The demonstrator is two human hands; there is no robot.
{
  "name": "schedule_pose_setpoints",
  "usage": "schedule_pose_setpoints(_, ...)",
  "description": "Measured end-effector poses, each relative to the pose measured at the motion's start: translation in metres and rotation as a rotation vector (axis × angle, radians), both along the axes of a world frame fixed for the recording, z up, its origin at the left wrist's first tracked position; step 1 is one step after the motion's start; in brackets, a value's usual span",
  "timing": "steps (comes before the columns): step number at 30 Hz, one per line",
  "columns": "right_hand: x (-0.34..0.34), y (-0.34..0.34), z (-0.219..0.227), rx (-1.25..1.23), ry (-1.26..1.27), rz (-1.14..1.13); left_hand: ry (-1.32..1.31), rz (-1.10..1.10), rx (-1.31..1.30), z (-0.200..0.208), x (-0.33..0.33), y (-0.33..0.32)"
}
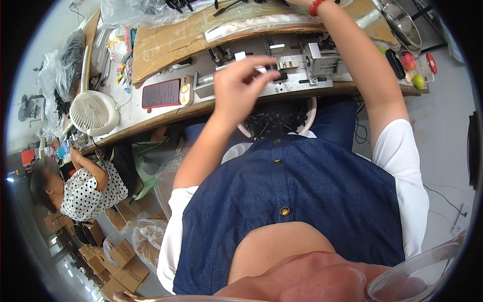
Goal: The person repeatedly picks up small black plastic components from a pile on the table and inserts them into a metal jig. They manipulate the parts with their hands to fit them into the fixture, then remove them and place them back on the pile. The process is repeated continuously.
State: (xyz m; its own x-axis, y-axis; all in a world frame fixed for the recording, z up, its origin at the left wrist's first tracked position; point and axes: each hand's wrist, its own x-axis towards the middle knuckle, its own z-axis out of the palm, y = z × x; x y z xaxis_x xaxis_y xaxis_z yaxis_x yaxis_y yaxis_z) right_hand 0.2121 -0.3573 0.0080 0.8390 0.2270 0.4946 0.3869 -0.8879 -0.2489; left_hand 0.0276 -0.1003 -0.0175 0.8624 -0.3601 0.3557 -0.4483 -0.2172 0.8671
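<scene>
- The small black part (272, 66) is at the metal fixture (315, 61), by the fingertips of your left hand (241, 86); only one shows there clearly.
- Your left thumb and forefinger are curled with a narrow gap; blur hides whether they grip that part, so I cannot tell.
- Your right hand (301, 2) is cut off by the upper edge, near loose black pieces (230, 9); I cannot tell how its fingers stand.
- You look partway through a piece. The tub (312, 118) below the desk (132, 114) holds many black parts, too tangled to count; whether those are done or waiting does not show, so what is left is unclear.
- Around the fixture, you have one cardboard sheet (166, 54) behind, one phone (161, 94) and one white fan (94, 114) to the left.
- To your right are one metal bowl (408, 26), one red round item (407, 61) and one yellow-green one.
- Farther left, one co-worker (88, 189) sits in a dotted top.
</scene>
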Motion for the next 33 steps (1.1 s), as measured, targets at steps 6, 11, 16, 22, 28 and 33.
schedule_pose_setpoints(6,-0.020,-0.010,0.019,0.640,0.166,-0.004,-0.204,0.024,0.153,-0.052,-0.024,-0.015)
schedule_pose_setpoints(11,-0.042,-0.024,0.035,1.305,0.362,0.269,-0.291,0.070,0.199,-0.068,-0.017,-0.026)
schedule_pose_setpoints(16,-0.119,0.005,0.047,1.525,0.210,0.355,-0.347,0.069,0.253,-0.068,-0.017,-0.029)
schedule_pose_setpoints(22,-0.191,0.007,-0.006,0.935,0.134,0.317,-0.302,0.057,0.218,-0.038,-0.004,-0.020)
schedule_pose_setpoints(28,-0.246,0.045,-0.041,0.178,0.020,0.234,-0.575,0.418,0.460,0.023,0.111,-0.019)
schedule_pose_setpoints(33,-0.237,0.053,-0.069,0.008,0.020,0.182,-0.299,0.398,0.797,0.052,0.145,-0.039)
